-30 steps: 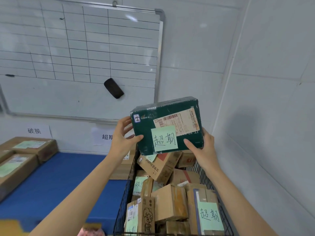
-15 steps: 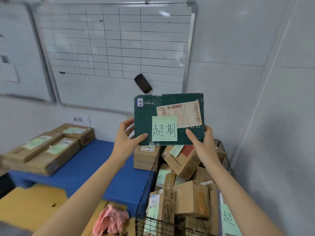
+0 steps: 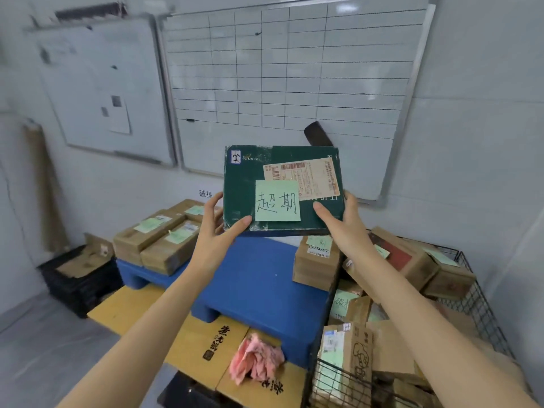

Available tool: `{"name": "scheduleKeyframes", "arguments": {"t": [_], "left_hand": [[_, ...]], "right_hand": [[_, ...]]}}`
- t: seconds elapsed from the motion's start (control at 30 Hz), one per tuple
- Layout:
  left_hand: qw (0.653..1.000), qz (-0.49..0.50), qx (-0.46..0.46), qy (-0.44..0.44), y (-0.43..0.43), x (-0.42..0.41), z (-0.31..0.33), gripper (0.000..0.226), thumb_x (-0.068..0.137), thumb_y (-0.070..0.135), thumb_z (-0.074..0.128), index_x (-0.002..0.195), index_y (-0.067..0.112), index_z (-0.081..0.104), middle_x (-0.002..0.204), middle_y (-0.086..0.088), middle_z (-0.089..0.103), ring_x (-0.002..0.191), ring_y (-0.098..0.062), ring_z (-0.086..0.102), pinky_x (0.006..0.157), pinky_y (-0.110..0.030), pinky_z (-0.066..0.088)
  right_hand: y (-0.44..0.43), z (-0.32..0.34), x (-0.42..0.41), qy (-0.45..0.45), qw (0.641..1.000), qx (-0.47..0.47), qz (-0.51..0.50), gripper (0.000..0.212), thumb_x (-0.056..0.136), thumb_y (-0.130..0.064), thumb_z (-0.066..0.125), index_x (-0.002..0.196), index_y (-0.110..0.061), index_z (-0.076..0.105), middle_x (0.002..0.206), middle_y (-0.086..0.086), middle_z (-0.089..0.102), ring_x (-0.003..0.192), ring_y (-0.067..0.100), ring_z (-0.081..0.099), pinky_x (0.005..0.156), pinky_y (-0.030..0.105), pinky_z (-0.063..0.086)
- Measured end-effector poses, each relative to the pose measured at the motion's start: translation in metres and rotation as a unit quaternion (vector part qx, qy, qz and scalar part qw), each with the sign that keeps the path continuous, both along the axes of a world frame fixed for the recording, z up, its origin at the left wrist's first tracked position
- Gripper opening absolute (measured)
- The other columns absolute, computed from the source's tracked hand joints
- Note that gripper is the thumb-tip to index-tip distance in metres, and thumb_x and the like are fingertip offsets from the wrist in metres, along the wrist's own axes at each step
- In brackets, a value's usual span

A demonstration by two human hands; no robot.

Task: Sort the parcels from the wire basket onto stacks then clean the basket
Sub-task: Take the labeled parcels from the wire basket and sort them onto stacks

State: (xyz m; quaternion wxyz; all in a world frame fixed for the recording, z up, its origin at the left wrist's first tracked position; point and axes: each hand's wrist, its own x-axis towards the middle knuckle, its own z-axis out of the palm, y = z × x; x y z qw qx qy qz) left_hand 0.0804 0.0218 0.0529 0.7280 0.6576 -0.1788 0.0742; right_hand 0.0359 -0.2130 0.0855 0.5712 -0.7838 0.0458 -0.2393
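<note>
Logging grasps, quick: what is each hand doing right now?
Left hand: holds the green parcel.
Right hand: holds the same parcel.

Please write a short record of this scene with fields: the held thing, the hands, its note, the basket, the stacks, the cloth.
held: green parcel, held up with its face to the camera
hands: left hand and right hand grip its lower corners
note: green sticky note reading 超期
basket: wire basket at right, many cardboard parcels inside
stacks: flat brown parcels on the blue platform, left end; box stack at its right end, beside the basket
cloth: pink cloth on yellow cardboard
</note>
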Motion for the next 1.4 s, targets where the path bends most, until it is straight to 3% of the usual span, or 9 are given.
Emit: {"name": "scheduleKeyframes", "arguments": {"t": [0.17,0.3,0.47,0.57,0.77,0.87,1.03,1.17,1.4], "left_hand": [[1.000,0.003,-0.028,0.002,0.063,0.022,-0.002,0.064,0.088,0.020,0.073,0.135,0.049,0.039,0.127,0.009,0.064,0.109,-0.017,0.067,0.093,-0.054,0.054],[0.999,0.002,-0.043,0.015,0.119,0.048,-0.004,0.059,0.088,0.018,0.073,0.128,0.051,0.043,0.132,0.007,0.060,0.112,-0.019,0.065,0.083,-0.041,0.060],[0.998,0.002,-0.066,0.022,0.174,0.077,-0.010,0.062,0.082,0.020,0.077,0.130,0.042,0.045,0.132,0.001,0.060,0.114,-0.023,0.065,0.072,-0.026,0.058],[0.998,-0.001,-0.064,0.026,0.195,0.092,-0.020,0.065,0.078,0.025,0.079,0.130,0.043,0.045,0.133,0.001,0.059,0.115,-0.025,0.064,0.072,-0.028,0.059],[0.995,-0.003,-0.079,0.054,0.202,0.124,-0.046,0.063,0.084,0.017,0.076,0.133,0.040,0.044,0.134,0.000,0.057,0.112,-0.023,0.066,0.071,-0.028,0.059],[0.995,0.006,-0.075,0.070,0.194,0.140,-0.058,0.060,0.083,0.021,0.078,0.127,0.047,0.047,0.134,0.002,0.057,0.112,-0.022,0.065,0.078,-0.040,0.061],[0.990,0.020,-0.089,0.105,0.169,0.171,-0.073,0.060,0.085,0.019,0.076,0.133,0.039,0.045,0.130,0.004,0.058,0.099,-0.013,0.070,0.086,-0.051,0.058],[0.990,0.025,-0.074,0.116,0.143,0.206,-0.082,0.055,0.088,0.014,0.073,0.130,0.037,0.046,0.127,0.007,0.057,0.085,0.005,0.068,0.089,-0.052,0.057],[0.981,0.010,-0.071,0.179,0.092,0.266,-0.117,0.052,0.087,0.017,0.075,0.125,0.041,0.048,0.124,0.004,0.065,0.109,-0.023,0.066,0.080,-0.043,0.057]], "right_hand": [[0.060,0.003,0.029,0.005,1.000,-0.004,0.014,0.063,0.096,-0.035,0.063,0.147,-0.025,0.028,0.124,-0.014,0.053,0.111,0.007,0.055,0.099,0.031,0.046],[0.119,-0.007,0.055,0.016,1.000,0.006,0.013,0.062,0.095,-0.040,0.063,0.145,-0.030,0.028,0.127,-0.016,0.054,0.108,0.004,0.056,0.099,0.034,0.047],[0.179,-0.023,0.082,0.011,0.999,0.033,0.008,0.057,0.097,-0.032,0.061,0.144,-0.027,0.030,0.122,-0.020,0.051,0.094,-0.018,0.048,0.067,-0.001,0.041],[0.200,-0.036,0.093,0.011,0.999,0.041,0.003,0.059,0.096,-0.033,0.063,0.145,-0.028,0.031,0.128,-0.019,0.053,0.106,-0.008,0.053,0.072,0.004,0.041],[0.209,-0.052,0.112,0.013,0.999,0.017,-0.027,0.056,0.094,-0.030,0.066,0.141,-0.031,0.036,0.112,-0.034,0.048,0.095,-0.024,0.050,0.068,-0.003,0.040],[0.199,-0.062,0.125,0.013,0.999,-0.010,-0.035,0.060,0.094,-0.027,0.068,0.141,-0.036,0.033,0.114,-0.038,0.041,0.091,-0.037,0.040,0.069,-0.007,0.035],[0.175,-0.076,0.158,0.019,0.997,-0.062,-0.040,0.068,0.091,-0.036,0.069,0.147,-0.036,0.031,0.131,-0.024,0.046,0.111,-0.015,0.046,0.097,0.020,0.041],[0.145,-0.083,0.191,0.027,0.992,-0.114,-0.050,0.067,0.091,-0.043,0.067,0.146,-0.042,0.029,0.141,-0.017,0.046,0.123,0.006,0.050,0.103,0.038,0.044],[0.068,-0.095,0.239,0.093,0.954,-0.265,-0.108,0.060,0.095,-0.056,0.052,0.148,-0.034,0.034,0.150,-0.006,0.038,0.135,0.012,0.041,0.101,0.037,0.041]]}}
